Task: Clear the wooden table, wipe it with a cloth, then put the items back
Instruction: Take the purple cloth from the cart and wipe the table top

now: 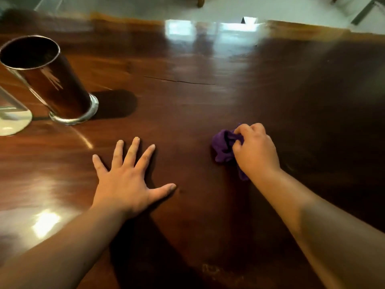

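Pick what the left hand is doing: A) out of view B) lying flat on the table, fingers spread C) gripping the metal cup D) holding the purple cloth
B: the left hand lies palm down on the table with fingers spread, apart from the cup; the cloth is bunched in the right hand.

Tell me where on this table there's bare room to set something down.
The wooden table is bare from the crack to the far edge, and right of the purple cloth under the right hand. The left is crowded: metal cylinder, clear stand, and the flat left hand.
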Demonstrator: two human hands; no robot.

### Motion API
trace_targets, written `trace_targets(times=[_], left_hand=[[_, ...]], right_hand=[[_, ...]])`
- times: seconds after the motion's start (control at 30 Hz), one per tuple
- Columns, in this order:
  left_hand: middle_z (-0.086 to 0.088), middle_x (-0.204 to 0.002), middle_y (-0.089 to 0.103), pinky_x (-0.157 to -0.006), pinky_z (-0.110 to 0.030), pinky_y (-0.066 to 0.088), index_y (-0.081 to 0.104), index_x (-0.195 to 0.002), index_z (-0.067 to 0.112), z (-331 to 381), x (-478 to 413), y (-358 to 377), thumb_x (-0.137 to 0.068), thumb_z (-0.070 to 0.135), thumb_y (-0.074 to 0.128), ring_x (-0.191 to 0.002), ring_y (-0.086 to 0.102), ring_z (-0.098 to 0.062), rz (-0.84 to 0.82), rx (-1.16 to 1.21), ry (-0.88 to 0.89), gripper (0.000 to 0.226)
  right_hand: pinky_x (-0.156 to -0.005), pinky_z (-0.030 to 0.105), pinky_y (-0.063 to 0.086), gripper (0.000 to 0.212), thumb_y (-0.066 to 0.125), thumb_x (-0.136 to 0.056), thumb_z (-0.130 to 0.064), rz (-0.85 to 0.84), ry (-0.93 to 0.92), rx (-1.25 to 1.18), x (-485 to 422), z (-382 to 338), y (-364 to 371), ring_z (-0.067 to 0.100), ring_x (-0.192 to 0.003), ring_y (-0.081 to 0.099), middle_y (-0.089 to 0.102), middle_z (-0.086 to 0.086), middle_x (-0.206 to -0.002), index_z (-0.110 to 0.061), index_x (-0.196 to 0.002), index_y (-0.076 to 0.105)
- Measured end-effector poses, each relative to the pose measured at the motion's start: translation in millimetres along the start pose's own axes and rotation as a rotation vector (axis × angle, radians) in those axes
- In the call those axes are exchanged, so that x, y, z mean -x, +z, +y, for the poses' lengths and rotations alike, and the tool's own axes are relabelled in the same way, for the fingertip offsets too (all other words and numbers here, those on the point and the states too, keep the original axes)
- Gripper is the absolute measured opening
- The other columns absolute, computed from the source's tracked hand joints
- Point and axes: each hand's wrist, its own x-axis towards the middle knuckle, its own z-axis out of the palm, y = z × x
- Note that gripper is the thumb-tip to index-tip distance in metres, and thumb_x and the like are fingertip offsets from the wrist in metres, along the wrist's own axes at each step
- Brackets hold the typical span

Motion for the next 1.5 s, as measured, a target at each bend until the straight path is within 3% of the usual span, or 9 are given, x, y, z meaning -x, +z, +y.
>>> trace_targets(times=[0.2, 0.33, 0.57, 0.8, 0.9, 1.1, 1.2, 1.33, 1.5], left_hand=[[0.007, -0.172, -0.001, -0.114, -0.074, -0.006, 0.007, -0.161, 0.05, 0, -1, -1, -0.06, 0.109, 0.021, -0.156, -0.016, -0.025, -0.006, -0.018, -0.003, 0.117], [0.008, -0.172, -0.006, -0.114, -0.073, -0.008, 0.006, -0.161, 0.05, 1, -1, -5, -0.059, 0.11, 0.02, -0.155, -0.02, -0.024, -0.037, -0.012, -0.006, 0.119], [0.008, -0.172, -0.007, -0.114, -0.074, -0.008, 0.002, -0.161, 0.05, 1, -1, -7, -0.06, 0.109, 0.017, -0.154, -0.023, -0.024, -0.048, -0.02, -0.008, 0.118], [0.008, -0.171, -0.012, -0.114, -0.073, -0.011, -0.003, -0.16, 0.051, 2, 0, -8, -0.058, 0.11, 0.014, -0.153, -0.027, -0.023, -0.057, -0.028, -0.015, 0.118], [0.008, -0.172, -0.01, -0.114, -0.073, -0.01, -0.001, -0.16, 0.051, 2, 0, -8, -0.059, 0.11, 0.015, -0.153, -0.026, -0.023, -0.048, -0.018, -0.013, 0.118], [0.008, -0.172, -0.008, -0.115, -0.073, -0.009, 0.0, -0.16, 0.05, 2, 0, -7, -0.061, 0.109, 0.017, -0.154, -0.024, -0.023, -0.041, -0.02, -0.01, 0.117], [0.009, -0.172, -0.008, -0.115, -0.073, -0.008, 0.002, -0.16, 0.051, 3, 0, -8, -0.06, 0.109, 0.02, -0.154, -0.024, -0.022, -0.042, -0.015, -0.016, 0.117], [0.009, -0.172, -0.003, -0.116, -0.073, -0.004, 0.007, -0.161, 0.05, 2, 0, -7, -0.061, 0.109, 0.025, -0.155, -0.02, -0.022, -0.035, -0.011, -0.014, 0.118], [0.008, -0.173, 0.001, -0.115, -0.074, -0.006, 0.01, -0.161, 0.048, 1, 0, -6, -0.061, 0.109, 0.025, -0.156, -0.017, -0.024, -0.017, 0.008, -0.001, 0.118]], right_hand=[[-0.084, 0.039, 0.049, 0.021, 0.068, -0.09, -0.024, -0.015, -0.174, -0.178, -6, -85, 36, 0.033, -0.099, 0.058, 0.06, 0.006, -0.114, -0.025, -0.11, 0.073], [-0.076, 0.037, 0.051, 0.019, 0.069, -0.084, -0.027, -0.161, -0.372, -0.239, 37, -90, 31, 0.021, -0.095, 0.058, 0.057, -0.007, -0.107, -0.031, -0.102, 0.068], [-0.084, 0.04, 0.051, 0.018, 0.067, -0.09, -0.02, -0.065, -0.06, -0.072, -15, -27, 13, 0.03, -0.1, 0.059, 0.056, 0.003, -0.113, -0.025, -0.107, 0.07], [-0.08, 0.036, 0.051, 0.019, 0.069, -0.088, -0.021, -0.179, -0.344, -0.172, 33, -73, 23, 0.019, -0.1, 0.056, 0.057, -0.006, -0.112, -0.029, -0.106, 0.069], [-0.082, 0.043, 0.054, 0.02, 0.071, -0.079, -0.016, -0.161, -0.291, -0.144, 28, -34, 6, 0.032, -0.096, 0.062, 0.061, 0.003, -0.106, -0.024, -0.097, 0.072], [-0.081, 0.038, 0.049, 0.018, 0.067, -0.09, -0.019, -0.064, -0.072, -0.047, -6, -9, 5, 0.029, -0.101, 0.059, 0.058, 0.001, -0.112, -0.024, -0.106, 0.071], [-0.081, 0.04, 0.049, 0.019, 0.064, -0.088, -0.016, -0.072, -0.146, -0.103, -5, -44, 17, 0.034, -0.099, 0.057, 0.06, 0.006, -0.112, -0.023, -0.104, 0.072], [-0.081, 0.033, 0.048, 0.017, 0.067, -0.092, -0.021, -0.175, -0.337, -0.139, 11, -55, 22, 0.015, -0.102, 0.05, 0.055, -0.01, -0.114, -0.03, -0.107, 0.068], [-0.077, 0.034, 0.046, 0.018, 0.073, -0.082, -0.024, -0.203, -0.268, -0.072, 2, -25, 4, 0.019, -0.096, 0.054, 0.051, -0.01, -0.105, -0.034, -0.09, 0.06]])
